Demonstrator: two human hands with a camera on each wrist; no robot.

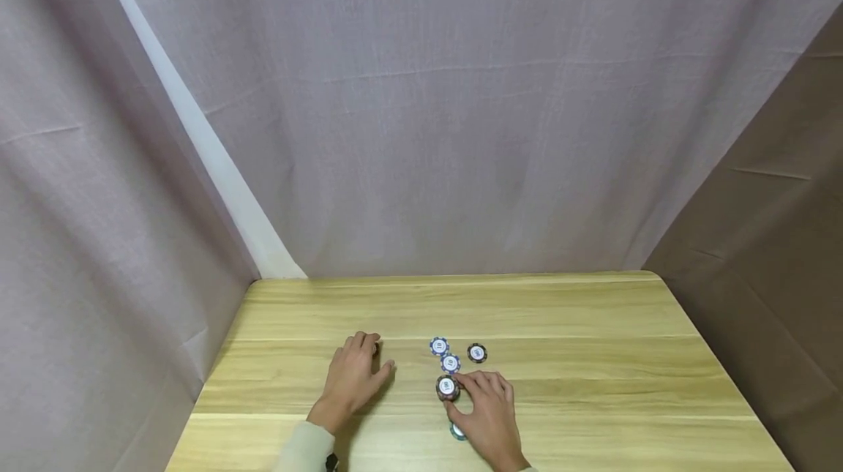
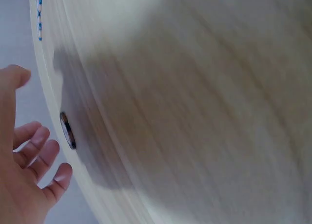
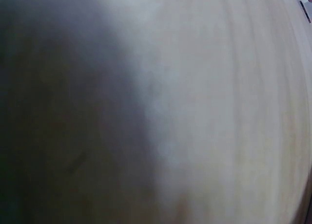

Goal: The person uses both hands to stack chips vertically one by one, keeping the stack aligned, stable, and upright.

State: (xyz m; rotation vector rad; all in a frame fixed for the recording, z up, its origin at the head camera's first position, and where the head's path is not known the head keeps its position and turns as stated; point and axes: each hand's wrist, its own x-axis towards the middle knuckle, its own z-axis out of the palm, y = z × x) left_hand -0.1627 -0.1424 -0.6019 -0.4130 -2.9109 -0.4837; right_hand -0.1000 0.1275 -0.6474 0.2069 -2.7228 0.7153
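Observation:
My right hand (image 1: pixel 489 415) pinches black poker chips (image 1: pixel 446 387) between thumb and index finger; they look stacked, with a white centre on top. Part of a green poker chip (image 1: pixel 457 431) shows under this hand's thumb side. My left hand (image 1: pixel 356 377) is held over the table on the left, its fingers loosely bent. A dark poker chip (image 2: pixel 68 130) lies flat by its fingertips, apart from them in the left wrist view; the hand mostly covers this chip in the head view. The right wrist view is blurred and mostly table.
Two blue-and-white poker chips (image 1: pixel 451 363) touch or nearly touch just beyond the stack. Another black chip (image 1: pixel 477 353) lies to their right. Everything rests on a light wooden table (image 1: pixel 593 355), with grey curtains (image 1: pixel 421 128) behind it and at the left.

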